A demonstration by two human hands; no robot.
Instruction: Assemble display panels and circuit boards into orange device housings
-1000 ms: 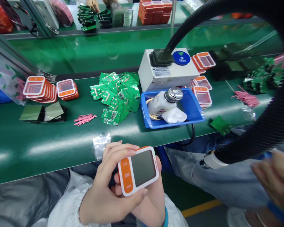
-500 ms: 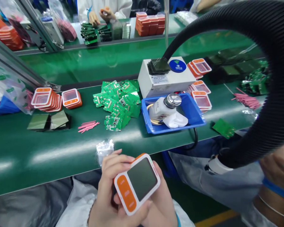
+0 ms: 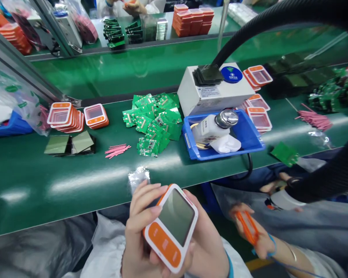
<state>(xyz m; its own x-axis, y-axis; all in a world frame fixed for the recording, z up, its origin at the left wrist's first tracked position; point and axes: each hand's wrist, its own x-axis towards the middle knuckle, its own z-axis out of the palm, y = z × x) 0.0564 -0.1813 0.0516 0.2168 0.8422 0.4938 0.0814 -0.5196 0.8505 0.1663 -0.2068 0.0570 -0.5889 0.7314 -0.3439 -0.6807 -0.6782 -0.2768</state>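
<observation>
Both my hands hold one white and orange device shell with a grey screen window, low in the middle, in front of the table edge. My left hand grips its left side with fingers curled over the top edge. My right hand cradles it from below and from the right. The shell is tilted, its orange button strip toward me.
On the green table lie a pile of green circuit boards, pink strips, stacked orange frames, dark glass panels, a small plastic bag and a blue tray with a bottle. A black hose curves at right. A neighbour's hand holds an orange part.
The shell has turned clockwise in my hands, its button strip swinging toward me. At the right, a neighbour's hand with an orange part has come into view.
</observation>
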